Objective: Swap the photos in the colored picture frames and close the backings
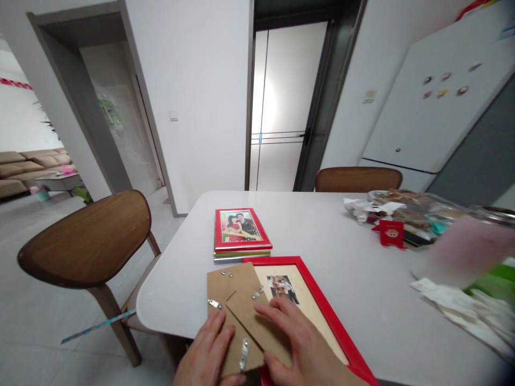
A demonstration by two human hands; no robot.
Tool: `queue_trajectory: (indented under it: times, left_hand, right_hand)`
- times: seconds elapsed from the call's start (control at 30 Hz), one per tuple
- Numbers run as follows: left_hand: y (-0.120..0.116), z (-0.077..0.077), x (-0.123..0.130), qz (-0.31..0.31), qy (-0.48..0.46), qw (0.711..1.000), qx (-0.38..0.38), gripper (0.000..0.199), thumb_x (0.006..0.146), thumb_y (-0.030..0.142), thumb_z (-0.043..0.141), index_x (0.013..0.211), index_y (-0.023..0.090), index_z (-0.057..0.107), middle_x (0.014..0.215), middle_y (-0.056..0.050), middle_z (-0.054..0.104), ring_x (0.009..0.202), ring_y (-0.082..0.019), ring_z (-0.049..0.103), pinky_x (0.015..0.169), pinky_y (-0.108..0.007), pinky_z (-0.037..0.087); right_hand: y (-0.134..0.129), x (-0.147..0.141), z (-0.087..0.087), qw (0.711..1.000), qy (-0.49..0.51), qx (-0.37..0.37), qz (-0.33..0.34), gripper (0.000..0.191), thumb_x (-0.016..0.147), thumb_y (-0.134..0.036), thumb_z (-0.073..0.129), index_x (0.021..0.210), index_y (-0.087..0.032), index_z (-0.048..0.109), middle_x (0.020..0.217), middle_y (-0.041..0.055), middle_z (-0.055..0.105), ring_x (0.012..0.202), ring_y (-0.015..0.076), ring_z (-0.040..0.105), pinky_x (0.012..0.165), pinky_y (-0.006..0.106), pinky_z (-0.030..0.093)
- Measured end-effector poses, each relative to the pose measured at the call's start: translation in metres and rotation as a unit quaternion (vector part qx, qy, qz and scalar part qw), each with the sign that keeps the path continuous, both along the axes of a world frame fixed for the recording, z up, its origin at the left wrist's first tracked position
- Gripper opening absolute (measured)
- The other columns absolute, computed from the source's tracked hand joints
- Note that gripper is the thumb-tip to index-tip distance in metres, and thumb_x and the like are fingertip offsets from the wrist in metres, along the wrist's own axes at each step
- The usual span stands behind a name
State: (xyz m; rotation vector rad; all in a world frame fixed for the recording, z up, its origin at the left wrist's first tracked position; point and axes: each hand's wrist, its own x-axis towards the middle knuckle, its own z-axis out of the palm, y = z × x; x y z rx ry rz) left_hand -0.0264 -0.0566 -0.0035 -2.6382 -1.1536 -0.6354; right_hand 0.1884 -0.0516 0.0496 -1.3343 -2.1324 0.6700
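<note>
head view: i find the brown backing board (pixel 219 292) on the tabletop (pixel 177 289), overlapping the red frame (pixel 326 311). the left hand (pixel 205 346) lies on it; whether it grips, i cannot tell. the right hand (pixel 300 340) is open, fingers loosely curved over the board. assessed as light, stiff, prone to bending at its slit; best held by opposite edges, clear of the metal clips (pixel 244 354).
</note>
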Motion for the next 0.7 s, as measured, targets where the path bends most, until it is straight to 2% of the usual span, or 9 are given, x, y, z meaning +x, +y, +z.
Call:
queue_trajectory:
  times: [0.13, 0.27, 0.33, 0.47, 0.57, 0.7]
  left_hand:
    - [0.005, 0.016, 0.056, -0.052, 0.023, 0.992, -0.115, 0.048, 0.070, 0.038, 0.057, 0.108, 0.008, 0.050, 0.119, -0.022, 0.047, 0.112, -0.030, 0.041, 0.088, -0.037, 0.042]
    - [0.010, 0.026, 0.094, -0.049, 0.004, 0.970, -0.237, 0.049, 0.069, 0.033, 0.059, 0.110, 0.010, 0.049, 0.124, -0.019, 0.042, 0.114, -0.030, 0.038, 0.091, -0.040, 0.038]
    - [0.011, 0.026, 0.101, -0.042, -0.010, 0.965, -0.260, 0.047, 0.069, 0.032, 0.059, 0.110, 0.009, 0.050, 0.124, -0.019, 0.042, 0.115, -0.030, 0.037, 0.092, -0.040, 0.037]
    - [0.015, 0.020, 0.097, -0.055, -0.030, 0.967, -0.248, 0.043, 0.070, 0.031, 0.057, 0.109, 0.013, 0.052, 0.124, -0.016, 0.043, 0.114, -0.028, 0.039, 0.092, -0.043, 0.037]
    - [0.016, 0.018, 0.092, -0.065, -0.026, 0.970, -0.233, 0.042, 0.071, 0.032, 0.057, 0.108, 0.015, 0.051, 0.122, -0.014, 0.046, 0.112, -0.028, 0.042, 0.091, -0.045, 0.037]
    - [0.018, 0.018, 0.091, -0.073, -0.017, 0.973, -0.217, 0.042, 0.070, 0.031, 0.058, 0.107, 0.013, 0.052, 0.119, -0.015, 0.049, 0.110, -0.026, 0.045, 0.090, -0.041, 0.039]
  right_hand:
    - [-0.013, 0.054, -0.011, 0.995, -0.064, 0.002, -0.071, 0.043, 0.064, -0.024, 0.049, 0.107, -0.019, 0.053, 0.113, 0.0123, 0.047, 0.104, 0.0248, 0.046, 0.088, 0.040, 0.039]
    - [-0.016, 0.085, -0.027, 0.991, -0.092, 0.010, -0.101, 0.039, 0.069, -0.028, 0.046, 0.106, -0.019, 0.054, 0.110, 0.0117, 0.049, 0.103, 0.0224, 0.048, 0.087, 0.037, 0.040]
    - [-0.014, 0.090, -0.033, 0.989, -0.103, 0.017, -0.106, 0.037, 0.070, -0.028, 0.045, 0.105, -0.019, 0.055, 0.110, 0.0114, 0.049, 0.103, 0.0219, 0.047, 0.088, 0.037, 0.040]
    - [-0.010, 0.092, -0.038, 0.985, -0.126, 0.049, -0.108, 0.037, 0.069, -0.029, 0.047, 0.104, -0.019, 0.057, 0.111, 0.0115, 0.050, 0.104, 0.0241, 0.046, 0.088, 0.041, 0.038]
    - [-0.010, 0.091, -0.037, 0.985, -0.136, 0.060, -0.091, 0.036, 0.068, -0.030, 0.049, 0.102, -0.021, 0.058, 0.106, 0.0110, 0.052, 0.100, 0.0243, 0.047, 0.086, 0.042, 0.039]
    - [-0.014, 0.089, -0.032, 0.984, -0.141, 0.050, -0.095, 0.035, 0.067, -0.027, 0.050, 0.100, -0.019, 0.059, 0.103, 0.0112, 0.054, 0.096, 0.0232, 0.048, 0.084, 0.040, 0.040]
